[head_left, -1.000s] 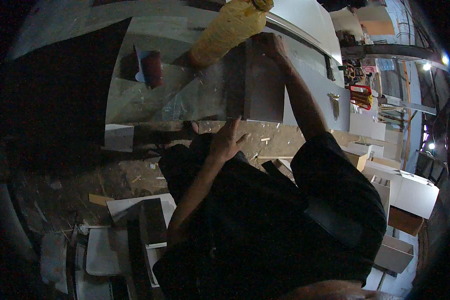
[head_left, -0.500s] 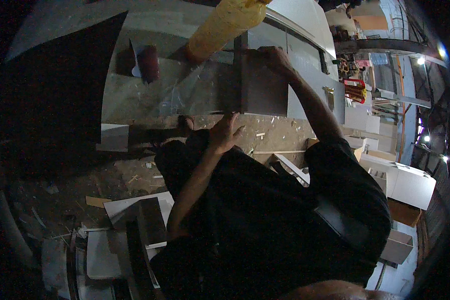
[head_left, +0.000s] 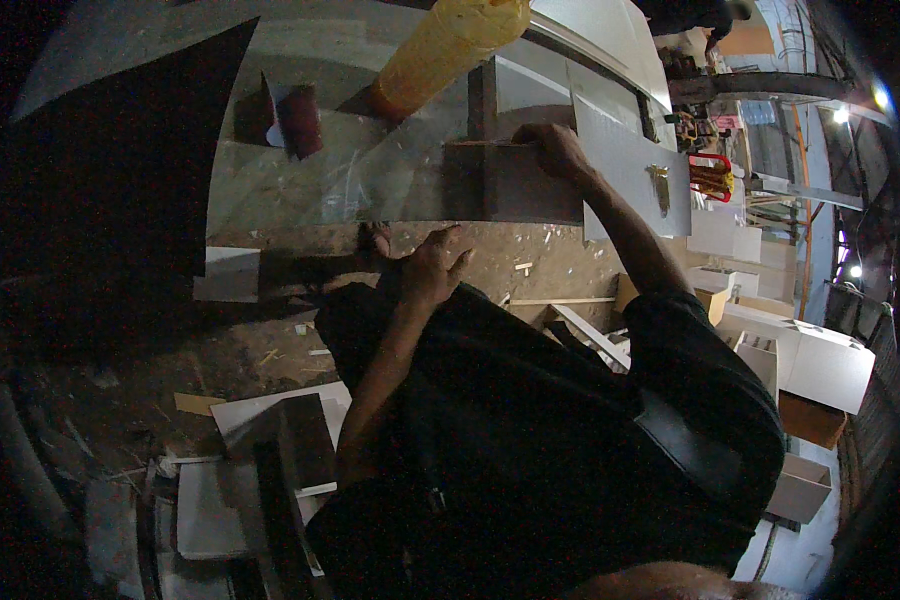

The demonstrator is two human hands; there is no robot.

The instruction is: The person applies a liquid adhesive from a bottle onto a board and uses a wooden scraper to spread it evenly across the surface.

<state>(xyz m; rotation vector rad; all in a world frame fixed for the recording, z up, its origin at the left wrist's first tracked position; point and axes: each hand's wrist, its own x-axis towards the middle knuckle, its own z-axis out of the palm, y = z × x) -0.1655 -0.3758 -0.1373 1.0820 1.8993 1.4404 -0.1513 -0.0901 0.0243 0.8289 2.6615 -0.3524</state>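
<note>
Gripping a Dark Board at the Table

Gripping the top edge of a dark board [head_left: 515,180], my right hand [head_left: 555,150] curls its fingers over it where it stands upright on the table [head_left: 300,190]. My left hand [head_left: 430,268] rests released on my dark clothing, fingers spread, holding nothing. A yellow cylinder [head_left: 440,45] leans just beyond the board; a small red-brown can [head_left: 298,120] sits farther left. Wood scraps [head_left: 270,420] litter the floor [head_left: 250,350].

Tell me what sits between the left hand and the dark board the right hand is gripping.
Nothing visible does. The right hand already grips the top edge of the dark board. The left hand rests empty on the dark-clothed knee below it, with only bare, chip-strewn floor between it and the board.
</note>
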